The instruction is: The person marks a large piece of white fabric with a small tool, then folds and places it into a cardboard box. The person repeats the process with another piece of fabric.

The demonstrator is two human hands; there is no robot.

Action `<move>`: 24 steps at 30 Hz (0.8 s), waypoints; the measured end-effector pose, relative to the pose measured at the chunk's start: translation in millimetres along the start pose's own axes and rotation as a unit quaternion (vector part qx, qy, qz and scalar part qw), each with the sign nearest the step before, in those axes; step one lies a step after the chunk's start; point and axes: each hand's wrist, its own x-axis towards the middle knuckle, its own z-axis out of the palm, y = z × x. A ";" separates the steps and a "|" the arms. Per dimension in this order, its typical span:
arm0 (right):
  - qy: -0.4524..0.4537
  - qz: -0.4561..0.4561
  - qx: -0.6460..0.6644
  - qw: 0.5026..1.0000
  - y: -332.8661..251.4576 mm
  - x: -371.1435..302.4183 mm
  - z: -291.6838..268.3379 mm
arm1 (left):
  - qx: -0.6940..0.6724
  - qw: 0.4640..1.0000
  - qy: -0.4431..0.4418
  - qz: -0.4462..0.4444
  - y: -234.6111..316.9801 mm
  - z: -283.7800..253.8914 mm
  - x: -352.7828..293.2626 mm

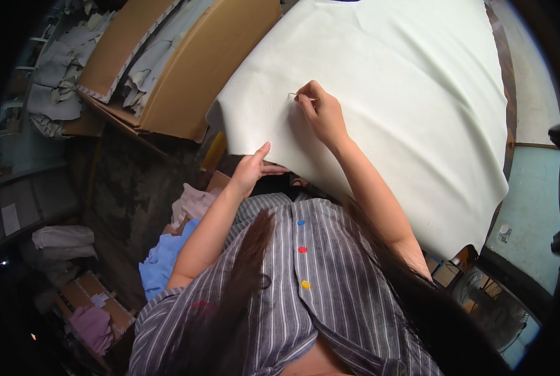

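Observation:
A large sheet of cream-white textured material [405, 106] lies spread over the work surface in front of me. My right hand [322, 113] rests on it near the middle, fingers pinched on a thin pencil-like stick [297, 96] whose tip touches the sheet. My left hand [253, 168] grips the sheet's near left edge, thumb on top and fingers underneath. My grey striped shirt with coloured buttons fills the lower part of the view.
Brown cardboard boards [198, 69] with pale fabric pieces [148, 62] between them lean at the upper left. Grey cut pieces [57, 81] pile at far left. Blue and pink cloth [161, 260] and boxes [95, 301] lie on the floor. A fan [490, 307] stands lower right.

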 end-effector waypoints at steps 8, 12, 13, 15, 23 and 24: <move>-0.037 -0.003 -0.069 0.997 -1.1 11.0 -0.2 | -0.012 1.000 0.016 0.005 -3.6 -2.4 0.9; -0.019 -0.030 -0.034 0.999 -1.7 23.9 11.0 | -0.110 0.986 0.087 0.089 -1.9 -10.9 0.3; -0.011 -0.026 -0.059 0.998 -2.2 27.0 13.3 | -0.152 0.973 0.116 0.126 0.4 -14.8 -0.6; 0.002 -0.016 -0.111 0.994 -4.9 30.8 15.3 | -0.162 0.963 0.153 0.154 2.0 -26.0 -1.2; -0.055 -0.182 -0.165 0.968 -27.5 -31.3 54.1 | -0.174 0.960 0.142 0.166 1.7 -35.7 -3.1; -0.071 -0.183 -0.149 0.969 -29.6 -33.9 56.4 | -0.174 0.960 0.143 0.166 0.7 -36.8 -2.7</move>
